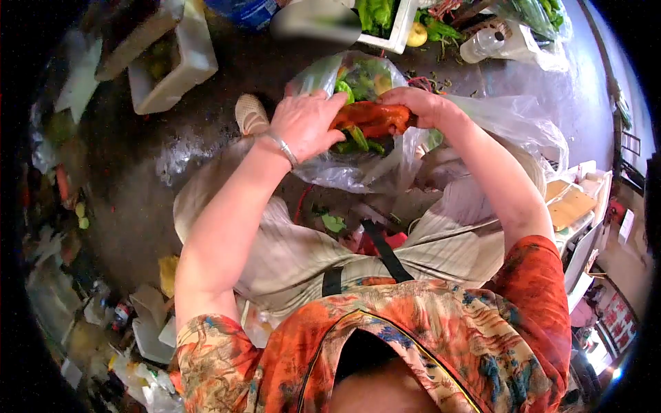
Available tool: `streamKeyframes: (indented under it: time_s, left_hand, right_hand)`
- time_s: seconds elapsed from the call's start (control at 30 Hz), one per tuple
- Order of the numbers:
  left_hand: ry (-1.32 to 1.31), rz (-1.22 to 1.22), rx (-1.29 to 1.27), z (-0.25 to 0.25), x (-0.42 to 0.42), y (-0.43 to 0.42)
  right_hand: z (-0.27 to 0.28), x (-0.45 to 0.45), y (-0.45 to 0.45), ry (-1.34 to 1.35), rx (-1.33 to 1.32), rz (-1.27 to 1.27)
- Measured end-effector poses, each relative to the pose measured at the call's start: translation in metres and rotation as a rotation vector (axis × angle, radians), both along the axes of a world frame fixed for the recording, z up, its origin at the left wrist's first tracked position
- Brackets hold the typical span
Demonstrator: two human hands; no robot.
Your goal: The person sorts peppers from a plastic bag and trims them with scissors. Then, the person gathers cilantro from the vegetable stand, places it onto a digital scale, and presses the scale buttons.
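A long, glossy red pepper [372, 120] lies crosswise between my hands, over an open clear plastic bag [344, 175]. My right hand [418, 108] grips its right end, with the fingers wrapped around it. At the other end, my left hand [310, 122], with a bracelet at the wrist, has its thumb and fingers curled about the pepper's tip. Green peppers [357, 140] show just below the red one, and more greens [344, 89] are inside the bag beyond it. The bag sits on the floor between my knees, and its loose plastic spreads to the right.
A white foam box [172, 82] stands at the upper left. Another white crate [396, 38] at the top holds green peppers [375, 14], with a yellowish round item [416, 34] beside it. A clear plastic bottle [482, 45] lies at upper right. Cardboard [571, 206] rests at the right.
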State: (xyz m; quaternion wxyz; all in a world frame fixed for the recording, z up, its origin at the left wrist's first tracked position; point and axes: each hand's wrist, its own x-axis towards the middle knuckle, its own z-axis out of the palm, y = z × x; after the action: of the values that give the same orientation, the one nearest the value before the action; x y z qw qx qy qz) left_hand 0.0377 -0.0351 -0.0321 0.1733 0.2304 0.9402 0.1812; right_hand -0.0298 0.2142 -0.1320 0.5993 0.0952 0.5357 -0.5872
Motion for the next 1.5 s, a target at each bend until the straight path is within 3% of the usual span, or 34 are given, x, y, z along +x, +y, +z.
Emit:
streamKeyframes:
  time_s: [0.03, 0.13, 0.2, 0.27, 0.3, 0.33, 0.4, 0.47, 0.63, 0.77, 0.9, 1.13, 1.23, 1.5]
  left_hand:
    - [-0.084, -0.015, 0.1, 0.0, -0.004, 0.004]
    - [0.012, -0.066, 0.234, -0.016, -0.005, 0.018]
    - [-0.062, 0.023, 0.249, -0.007, -0.008, 0.021]
    - [-0.351, 0.183, 0.488, 0.002, -0.015, 0.018]
    - [-0.403, 0.174, 0.656, -0.002, -0.018, 0.014]
    - [-0.391, 0.18, 0.651, -0.005, -0.019, 0.012]
    - [-0.643, 0.296, 0.957, -0.007, -0.022, 0.009]
    - [-0.589, 0.287, 0.933, -0.004, -0.025, 0.007]
    - [-0.646, 0.424, 1.157, 0.005, -0.026, 0.01]
    - [-0.669, 0.6, 1.216, 0.01, -0.028, 0.011]
    - [-0.568, 0.687, 1.201, 0.01, -0.027, 0.013]
    - [-0.579, 0.674, 1.379, 0.013, -0.03, 0.012]
    - [-0.562, 0.586, 1.279, 0.022, -0.031, 0.007]
    - [-0.565, 0.542, 1.34, 0.003, -0.03, 0.006]
  right_hand:
    - [0.022, 0.001, -0.004, -0.04, -0.036, -0.005]
    - [0.093, 0.012, -0.016, -0.043, -0.013, -0.083]
    - [0.105, 0.011, -0.005, -0.121, -0.284, -0.215]
    - [0.11, 0.011, 0.003, -0.016, -0.286, -0.189]
    - [0.108, 0.01, 0.003, 0.097, -0.2, -0.233]
    - [0.106, 0.01, 0.002, 0.207, -0.115, -0.277]
    - [0.107, 0.007, -0.004, 0.295, -0.107, -0.28]
    - [0.108, 0.01, -0.008, 0.395, -0.083, -0.244]
    - [0.112, 0.021, -0.017, 0.511, -0.173, -0.044]
    - [0.105, 0.033, -0.026, 0.355, -0.208, 0.086]
    - [0.111, 0.037, -0.034, 0.172, -0.226, -0.039]
    - [0.097, 0.031, -0.032, 0.158, -0.336, -0.16]
    - [0.105, 0.031, -0.029, 0.133, -0.286, -0.223]
    - [0.109, 0.03, -0.037, 0.169, -0.232, -0.233]
